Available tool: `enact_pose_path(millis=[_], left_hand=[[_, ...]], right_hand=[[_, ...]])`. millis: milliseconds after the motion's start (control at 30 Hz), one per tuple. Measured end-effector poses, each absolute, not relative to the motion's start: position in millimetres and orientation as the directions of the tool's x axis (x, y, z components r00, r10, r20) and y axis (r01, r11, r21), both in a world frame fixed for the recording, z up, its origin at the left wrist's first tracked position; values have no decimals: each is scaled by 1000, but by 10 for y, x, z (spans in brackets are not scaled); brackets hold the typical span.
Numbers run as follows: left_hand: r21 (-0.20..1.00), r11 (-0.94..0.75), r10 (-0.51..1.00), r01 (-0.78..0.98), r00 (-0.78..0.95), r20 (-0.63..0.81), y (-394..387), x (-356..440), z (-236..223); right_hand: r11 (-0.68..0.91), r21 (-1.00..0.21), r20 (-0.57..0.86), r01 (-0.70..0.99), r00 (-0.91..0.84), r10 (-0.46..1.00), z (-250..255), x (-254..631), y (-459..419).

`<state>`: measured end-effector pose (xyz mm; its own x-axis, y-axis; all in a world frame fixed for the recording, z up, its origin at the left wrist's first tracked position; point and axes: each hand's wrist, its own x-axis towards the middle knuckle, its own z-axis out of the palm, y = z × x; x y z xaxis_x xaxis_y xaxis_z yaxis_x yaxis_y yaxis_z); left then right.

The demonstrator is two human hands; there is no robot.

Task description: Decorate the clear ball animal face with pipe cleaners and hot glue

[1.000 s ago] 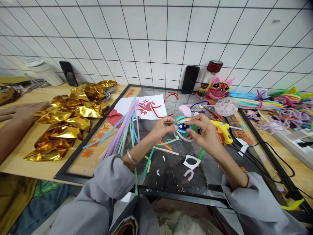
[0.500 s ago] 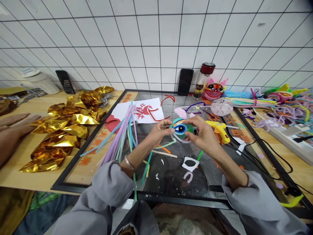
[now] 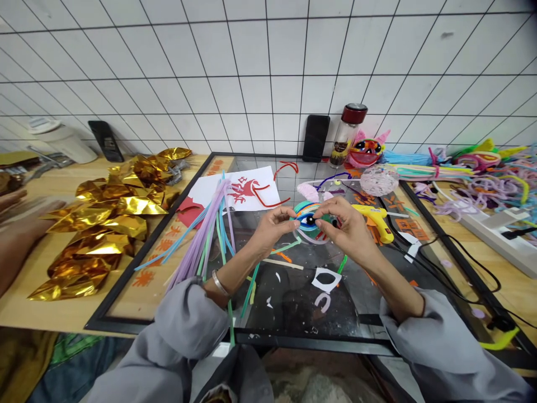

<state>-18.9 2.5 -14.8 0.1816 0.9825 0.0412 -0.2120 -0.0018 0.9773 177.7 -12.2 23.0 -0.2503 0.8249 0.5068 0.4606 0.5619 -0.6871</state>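
Observation:
A blue craft eye (image 3: pixel 307 220) with a black pupil and a white highlight is between my two hands. My left hand (image 3: pixel 274 228) pinches its left edge between thumb and fingers. From the other side, my right hand (image 3: pixel 344 225) is closed on its right end, the fingertips covering part of it. Just behind lies a round, mostly green piece (image 3: pixel 301 208), partly hidden by the eye and my fingers. Fluffy pink shapes (image 3: pixel 308 192) sit beyond it. A yellow glue gun (image 3: pixel 380 223) rests to the right of my right hand.
Lilac, blue and green pipe cleaners (image 3: pixel 205 235) lie left of my hands, over white paper (image 3: pixel 264 184) with a red cut-out. White paper scraps (image 3: pixel 326 280) lie nearer me. Gold foil (image 3: pixel 96 240) and another person's arm (image 3: pixel 25 235) are at left. Black cables (image 3: pixel 457 296) cross the right side.
My right fingers have shifted left over the eye and cover more of its right end. My left hand keeps its pinch. The view has shifted slightly.

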Motion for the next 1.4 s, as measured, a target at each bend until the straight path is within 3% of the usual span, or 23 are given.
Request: enact_pose_path(millis=[567, 1400], left_hand=[[956, -269, 961, 121, 94, 258, -69, -157, -138], [895, -387, 922, 223, 121, 368, -135, -134, -87]], right_hand=[[495, -755, 448, 431, -212, 869, 224, 1809, -73], [464, -789, 432, 403, -173, 885, 219, 1800, -72]])
